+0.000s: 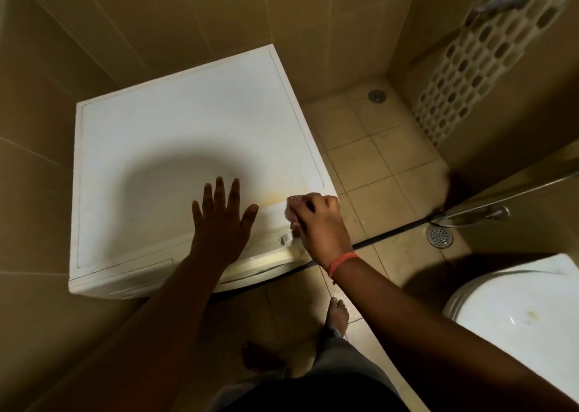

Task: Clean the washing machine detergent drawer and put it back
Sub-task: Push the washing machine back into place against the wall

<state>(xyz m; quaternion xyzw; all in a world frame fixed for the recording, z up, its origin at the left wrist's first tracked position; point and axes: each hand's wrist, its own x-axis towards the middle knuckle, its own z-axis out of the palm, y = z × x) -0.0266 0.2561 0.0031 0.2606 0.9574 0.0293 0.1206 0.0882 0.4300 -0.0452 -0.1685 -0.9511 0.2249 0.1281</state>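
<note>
A white washing machine (pixel 175 148) stands in the tiled corner, seen from above. My left hand (pixel 221 220) lies flat on its top near the front edge, fingers spread and straight. My right hand (pixel 319 223) grips a small pale cloth (pixel 293 206) at the machine's front right corner, beside a yellowish stain (pixel 275 200). A small knob (pixel 285 239) shows just below the cloth. At the front left of the machine the detergent drawer (pixel 134 289) looks pushed in; only its top edge shows.
A white toilet (pixel 526 314) stands at the lower right. Two floor drains (pixel 439 235) (pixel 376 95) sit in the tiled floor, with a metal hose (pixel 501 198) above the nearer one. Walls close in on the left and back. My bare feet (pixel 336 314) stand before the machine.
</note>
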